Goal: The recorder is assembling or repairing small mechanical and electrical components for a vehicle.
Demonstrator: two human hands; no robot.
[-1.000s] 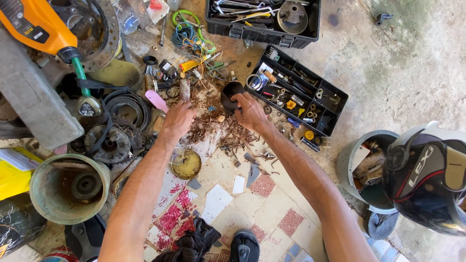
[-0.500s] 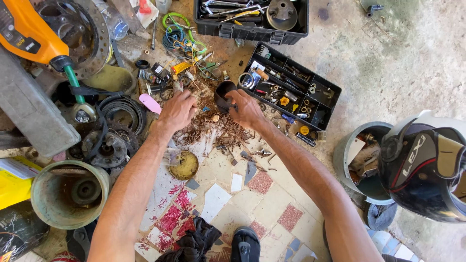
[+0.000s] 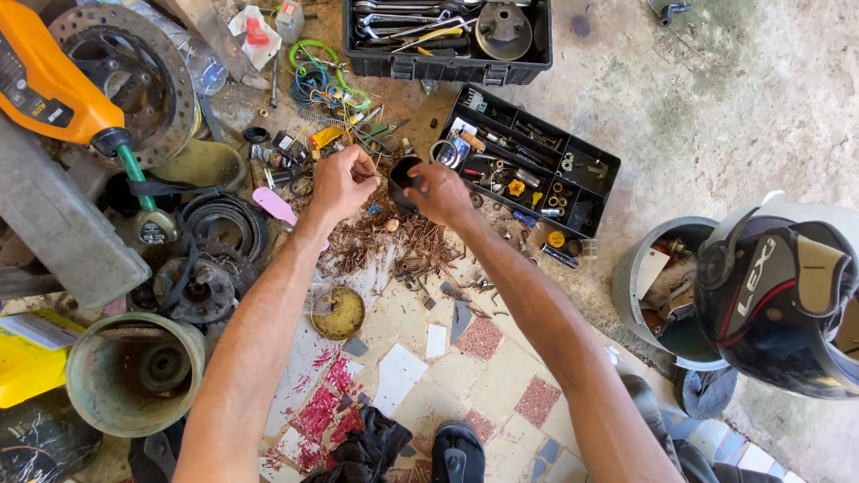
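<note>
We hold a small dark cup (image 3: 403, 179) in our right hand (image 3: 445, 194), fingers wrapped round its far side, its mouth turned toward our left hand (image 3: 341, 182). Our left hand sits just beside the cup, thumb and fingertips pinched on something thin; it is too small to tell what, perhaps a nail. The two hands are close together, the cup between them.

Directly below our hands lies a heap of rusty nails and screws (image 3: 394, 241), spread over the floor and onto the patterned tiles (image 3: 501, 349). Just beyond the right hand lies an open black organiser tray (image 3: 573, 192) with small parts in its compartments, and farther off stands a black toolbox (image 3: 447, 61) with wrenches in it. Near the left hand lie a tangle of green and blue wire (image 3: 318, 76), a pink strip (image 3: 276, 205) and several small fittings. To the left are a brake disc (image 3: 174, 76), an orange tool (image 3: 54, 89) lying over it, a sprocket hub (image 3: 201, 286) and a greenish pot (image 3: 134, 371). A round yellow lid (image 3: 338, 312) rests beside our left forearm. At the right, a dark helmet (image 3: 778, 295) sits over a grey bucket (image 3: 635, 277). Nothing lies between our hands and the heap.
</note>
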